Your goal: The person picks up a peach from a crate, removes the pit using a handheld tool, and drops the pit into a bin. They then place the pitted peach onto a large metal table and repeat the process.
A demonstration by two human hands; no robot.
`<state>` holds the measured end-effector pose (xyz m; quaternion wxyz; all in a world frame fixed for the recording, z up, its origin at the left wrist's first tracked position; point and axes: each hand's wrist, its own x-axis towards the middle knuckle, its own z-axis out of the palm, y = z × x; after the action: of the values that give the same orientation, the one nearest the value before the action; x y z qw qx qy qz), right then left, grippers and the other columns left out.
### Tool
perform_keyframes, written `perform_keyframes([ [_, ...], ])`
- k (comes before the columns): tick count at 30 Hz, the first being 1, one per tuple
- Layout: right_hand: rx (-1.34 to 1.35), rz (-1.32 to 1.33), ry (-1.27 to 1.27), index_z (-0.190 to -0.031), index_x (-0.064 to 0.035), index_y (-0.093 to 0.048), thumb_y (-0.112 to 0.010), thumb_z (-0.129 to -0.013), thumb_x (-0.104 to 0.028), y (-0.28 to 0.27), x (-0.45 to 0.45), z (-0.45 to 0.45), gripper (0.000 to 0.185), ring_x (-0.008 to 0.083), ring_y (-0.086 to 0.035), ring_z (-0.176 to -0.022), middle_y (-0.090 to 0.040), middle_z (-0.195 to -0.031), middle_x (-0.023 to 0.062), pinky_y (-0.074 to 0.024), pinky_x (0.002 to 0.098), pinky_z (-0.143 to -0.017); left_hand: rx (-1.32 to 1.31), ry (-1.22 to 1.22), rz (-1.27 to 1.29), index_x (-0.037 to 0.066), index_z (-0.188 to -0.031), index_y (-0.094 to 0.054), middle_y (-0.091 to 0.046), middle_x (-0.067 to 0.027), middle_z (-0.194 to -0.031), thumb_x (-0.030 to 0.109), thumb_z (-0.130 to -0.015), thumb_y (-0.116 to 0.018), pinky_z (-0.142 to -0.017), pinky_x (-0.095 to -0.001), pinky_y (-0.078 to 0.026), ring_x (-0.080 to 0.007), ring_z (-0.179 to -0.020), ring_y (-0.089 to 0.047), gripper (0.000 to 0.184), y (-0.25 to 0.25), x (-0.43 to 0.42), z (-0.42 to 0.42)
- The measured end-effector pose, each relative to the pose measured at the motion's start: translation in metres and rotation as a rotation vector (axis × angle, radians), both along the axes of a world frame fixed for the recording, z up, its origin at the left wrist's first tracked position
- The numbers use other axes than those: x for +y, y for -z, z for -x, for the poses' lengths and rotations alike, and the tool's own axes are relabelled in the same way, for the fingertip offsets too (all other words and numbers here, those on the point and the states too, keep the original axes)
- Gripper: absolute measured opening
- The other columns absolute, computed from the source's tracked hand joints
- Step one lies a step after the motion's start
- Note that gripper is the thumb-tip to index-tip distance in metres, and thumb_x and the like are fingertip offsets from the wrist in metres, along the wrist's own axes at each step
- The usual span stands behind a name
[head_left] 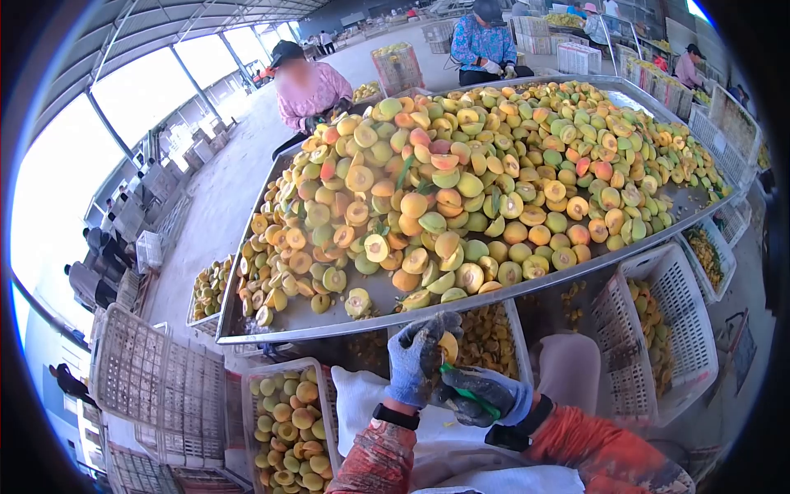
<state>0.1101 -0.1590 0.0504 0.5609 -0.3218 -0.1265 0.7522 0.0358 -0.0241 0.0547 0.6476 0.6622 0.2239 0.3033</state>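
My left hand [417,358], in a blue and dark grey glove, is closed on a halved yellow fruit [448,347] just past the near edge of the metal table. Close on its right, my right hand [485,395], gloved alike, grips a small green-handled tool [471,393] whose upper end meets the fruit. Both hands are over my lap, above a white cloth [360,403]. In front of them, a large heap of halved fruit [461,193] covers much of the metal table [288,334]. Behind my hands is a crate of cut pieces [520,346].
A crate of fruit [247,420] stands at my left, beside stacked white crates [156,387]. At my right is another white crate [695,362]. Across the table sit a person in pink [309,92] and a person in blue [475,43]. More people and crates are farther back.
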Motion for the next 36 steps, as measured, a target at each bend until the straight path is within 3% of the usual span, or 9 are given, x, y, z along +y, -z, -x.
perform_keyframes([
  [11, -0.066, -0.054, 0.078, -0.091, -0.0028, -0.059, -0.047, -0.092, -0.041, 0.006, 0.009, -0.006, 0.040, 0.0074, -0.041, -0.037, -0.049, -0.053, -0.0014, -0.0329, 0.0191, -0.036, -0.502, -0.179, 0.842, 0.004, -0.108, -0.055, -0.062, -0.0098, -0.096, 0.028, -0.085, -0.054, -0.058, -0.0320, -0.054, -0.0227, -0.088, -0.061, 0.033, 0.070, 0.016, -0.003],
  [16, -0.419, -0.018, 0.355, -0.099, -0.0052, -0.057, -0.055, -0.087, -0.036, 0.064, 0.016, -0.034, 0.033, 0.0128, -0.057, -0.057, -0.059, -0.070, 0.0028, -0.0422, 0.0241, -0.047, -0.359, -0.193, 1.051, 0.010, -0.109, -0.055, -0.057, -0.0075, -0.104, 0.029, -0.083, -0.056, -0.077, -0.0435, -0.052, -0.0254, -0.090, -0.059, 0.032, 0.053, 0.051, 0.030],
  [18, -2.110, 0.061, 0.132, -0.103, -0.0055, -0.053, -0.064, -0.080, -0.030, 0.089, 0.021, -0.049, 0.035, 0.0260, -0.061, -0.065, -0.061, -0.081, 0.0101, -0.0482, 0.0344, -0.054, -0.165, -0.181, 0.380, 0.009, -0.109, -0.055, -0.057, -0.0093, -0.104, 0.027, -0.083, -0.056, -0.078, -0.0463, -0.051, -0.0281, -0.093, -0.058, 0.032, 0.058, 0.055, 0.039],
  [22, -1.985, -0.116, 0.229, -0.103, -0.0062, -0.053, -0.068, -0.074, -0.026, 0.048, 0.042, -0.012, 0.038, 0.0324, -0.061, -0.073, -0.059, -0.084, 0.0135, -0.0483, 0.0419, -0.062, -0.212, -0.190, 0.278, 0.007, -0.105, -0.054, -0.059, -0.0118, -0.099, 0.027, -0.085, -0.055, -0.081, -0.0485, -0.050, -0.0296, -0.095, -0.057, 0.029, 0.081, 0.049, 0.048],
  [24, -2.045, -0.164, 0.187, -0.105, -0.0054, -0.053, -0.066, -0.074, -0.022, 0.049, 0.050, 0.001, 0.038, 0.0318, -0.060, -0.073, -0.058, -0.083, 0.0141, -0.0472, 0.0416, -0.063, -0.412, -0.142, 1.116, 0.007, -0.104, -0.054, -0.060, -0.0112, -0.098, 0.028, -0.085, -0.055, -0.083, -0.0447, -0.049, -0.0281, -0.093, -0.058, 0.028, 0.087, 0.054, 0.043],
  [27, -2.551, -0.355, 0.141, -0.110, -0.0031, -0.051, -0.054, -0.075, -0.018, 0.057, 0.062, 0.019, 0.038, 0.0215, -0.058, -0.065, -0.057, -0.077, 0.0075, -0.0454, 0.0348, -0.059, -0.416, -0.308, 1.127, 0.007, -0.100, -0.056, -0.060, -0.0104, -0.092, 0.027, -0.083, -0.057, -0.075, -0.0397, -0.052, -0.0255, -0.083, -0.060, 0.026, 0.075, 0.039, 0.035],
  [31, -1.822, -0.449, 0.125, -0.090, -0.0071, -0.054, -0.065, -0.075, -0.013, 0.029, 0.063, 0.052, 0.019, 0.0348, -0.060, -0.064, -0.059, -0.073, 0.0179, -0.0459, 0.0409, -0.055, -0.422, -0.455, 0.957, 0.007, -0.100, -0.057, -0.058, -0.0086, -0.088, 0.022, -0.082, -0.060, -0.067, -0.0371, -0.054, -0.0245, -0.076, -0.061, 0.024, 0.062, 0.037, 0.058],
  [33, -1.625, -0.403, 0.205, -0.091, -0.0050, -0.055, -0.065, -0.077, -0.008, 0.035, 0.067, 0.056, 0.018, 0.0235, -0.059, -0.059, -0.058, -0.070, 0.0133, -0.0458, 0.0339, -0.054, -0.452, -0.499, 1.102, 0.007, -0.100, -0.058, -0.058, -0.0083, -0.090, 0.021, -0.083, -0.060, -0.068, -0.0389, -0.054, -0.0239, -0.078, -0.061, 0.022, 0.053, 0.050, 0.085],
  [36, -1.181, -0.120, 0.245, -0.093, -0.0028, -0.056, -0.065, -0.077, -0.004, 0.031, 0.069, 0.053, 0.018, 0.0112, -0.053, -0.062, -0.057, -0.075, 0.0052, -0.0455, 0.0258, -0.057, -0.570, -0.529, 0.693, 0.001, -0.100, -0.062, -0.062, -0.0083, -0.096, 0.012, -0.082, -0.058, -0.075, -0.0307, -0.051, -0.0192, -0.084, -0.061, 0.022, 0.086, 0.094, 0.166],
])
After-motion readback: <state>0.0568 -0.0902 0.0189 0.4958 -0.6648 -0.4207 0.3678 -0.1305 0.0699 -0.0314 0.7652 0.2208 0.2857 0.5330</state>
